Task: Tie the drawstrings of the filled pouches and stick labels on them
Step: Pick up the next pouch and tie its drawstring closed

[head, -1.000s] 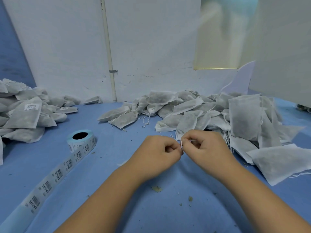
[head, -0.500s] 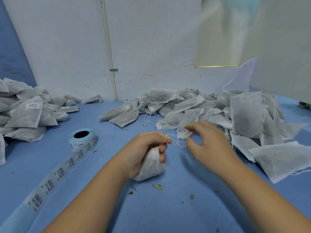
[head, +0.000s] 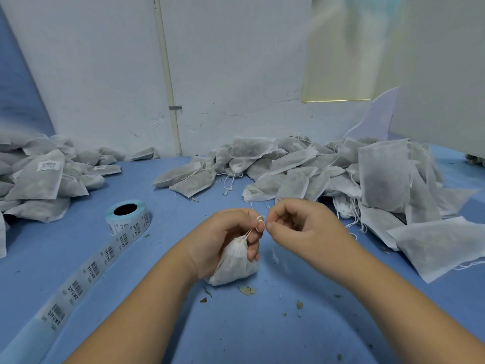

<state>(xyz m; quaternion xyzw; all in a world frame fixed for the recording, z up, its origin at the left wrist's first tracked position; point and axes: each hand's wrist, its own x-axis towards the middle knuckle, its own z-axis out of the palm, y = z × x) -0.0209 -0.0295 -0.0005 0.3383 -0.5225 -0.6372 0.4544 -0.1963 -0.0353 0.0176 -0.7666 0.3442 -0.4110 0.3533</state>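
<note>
**Drawstring looped, knot in progress**

My left hand (head: pixel 225 240) clenches the filled white fabric pouch (head: pixel 235 264). Since a half-second ago, its white drawstring (head: pixel 259 219) has wrapped my left fingertip; my right hand (head: pixel 296 227) pinches the end alongside. Label pending.

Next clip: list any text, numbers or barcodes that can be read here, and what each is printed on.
Label roll and its unrolled strip: barcodes with short dark print beside them, repeated on each label; the characters are too blurred to read.
Labelled pouch in the left pile: white sticker with two lines of dark print, too small to read.
Pouch in the left hand: no print visible.
Nothing else carries text.
</note>
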